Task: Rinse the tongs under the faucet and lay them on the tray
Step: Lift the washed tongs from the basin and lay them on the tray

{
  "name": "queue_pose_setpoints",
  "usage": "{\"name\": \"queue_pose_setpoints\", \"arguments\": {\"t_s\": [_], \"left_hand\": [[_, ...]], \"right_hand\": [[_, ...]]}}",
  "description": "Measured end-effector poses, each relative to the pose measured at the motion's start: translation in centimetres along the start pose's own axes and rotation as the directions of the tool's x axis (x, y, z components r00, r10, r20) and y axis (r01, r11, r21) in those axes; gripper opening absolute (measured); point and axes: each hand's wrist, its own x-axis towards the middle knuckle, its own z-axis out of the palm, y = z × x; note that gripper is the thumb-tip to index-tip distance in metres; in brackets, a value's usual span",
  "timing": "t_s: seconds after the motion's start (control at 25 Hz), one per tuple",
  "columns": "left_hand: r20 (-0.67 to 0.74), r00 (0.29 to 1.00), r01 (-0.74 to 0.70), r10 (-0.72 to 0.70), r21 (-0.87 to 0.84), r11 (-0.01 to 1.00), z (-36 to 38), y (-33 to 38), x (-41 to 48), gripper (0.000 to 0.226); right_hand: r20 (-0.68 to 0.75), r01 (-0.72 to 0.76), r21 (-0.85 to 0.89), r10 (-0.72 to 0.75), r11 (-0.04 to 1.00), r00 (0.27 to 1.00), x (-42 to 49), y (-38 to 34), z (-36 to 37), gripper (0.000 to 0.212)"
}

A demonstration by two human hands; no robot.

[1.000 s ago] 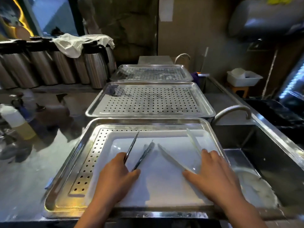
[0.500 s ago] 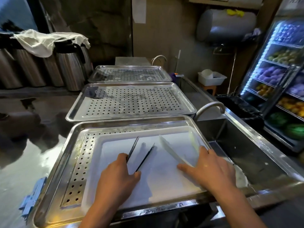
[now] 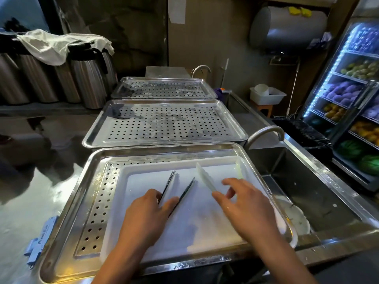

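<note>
on the tray (image 3: pixel 67 201), over its white liner (image 3: pixel 184 232), lie two pairs: dark tongs (image 3: pixel 185 191) left of centre, pale tongs (image 3: pixel 205 177) nearer the right rim. left hand (image 3: pixel 147 214) covers the dark pair's hinge end; pinch or flat rest cannot be determined. right hand (image 3: pixel 246 206) hovers wide above the pale pair, fingers spread, holding nothing. risk: a finger catching the pale pair on withdrawal could push it over the tray's right rim into the sink (image 3: pixel 297 171). risk: the dark pair's sprung arms could skate if the liner is wet.

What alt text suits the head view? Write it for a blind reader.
The left hand rests on dark tongs and the right hand hovers open over pale tongs, on a white board in a steel tray. A sink and faucet sit to its right.
</note>
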Motion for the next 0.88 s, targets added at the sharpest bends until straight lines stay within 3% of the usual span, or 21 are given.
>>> {"name": "queue_pose_setpoints", "arguments": {"t_s": [0.08, 0.16, 0.32, 0.44, 0.6, 0.68, 0.8, 0.88], "left_hand": [[-0.018, 1.000, 0.021, -0.022, -0.029, 0.999, -0.4, 0.1, 0.0, 0.020], [-0.088, 0.996, 0.009, -0.010, -0.018, 1.000, -0.4, 0.0, -0.1, 0.016], [-0.255, 0.967, -0.014, 0.004, -0.037, 0.999, -0.1, -0.1, -0.7, 0.014], [-0.246, 0.964, 0.031, -0.097, -0.257, 0.966, 0.1, -0.1, -0.9, 0.010], [-0.208, 0.945, 0.111, -0.252, -0.521, 0.847, -1.1, -0.6, -0.9, 0.004], [-0.230, 0.948, 0.091, -0.220, -0.466, 0.880, -1.8, -1.1, -0.8, 0.016], [-0.247, 0.966, 0.025, -0.077, -0.208, 0.978, -1.9, -1.7, -0.6, 0.032], [-0.231, 0.973, 0.010, -0.020, -0.042, 0.999, -1.4, -1.7, -0.7, 0.040]], "right_hand": [[0.151, 0.044, 0.139, -0.065, 0.989, 0.986, 0.0, -2.3, 1.9, 0.040], [0.272, 0.095, 0.143, -0.132, 0.985, 0.953, 0.0, -3.9, 3.8, 0.037], [0.268, 0.066, 0.150, -0.105, 0.987, 0.958, 0.3, -4.0, 5.2, 0.034], [0.275, 0.037, 0.169, -0.083, 0.985, 0.958, 0.1, -3.6, 5.0, 0.037], [0.237, 0.132, 0.106, -0.154, 0.986, 0.959, 0.2, -5.2, 5.5, 0.045], [0.244, 0.198, 0.014, -0.195, 0.980, 0.950, 0.5, -6.3, 6.2, 0.043], [0.293, 0.247, -0.095, -0.210, 0.964, 0.933, 0.7, -6.7, 6.4, 0.024], [0.283, 0.239, -0.136, -0.193, 0.961, 0.940, 0.7, -5.4, 6.1, 0.037]]}}
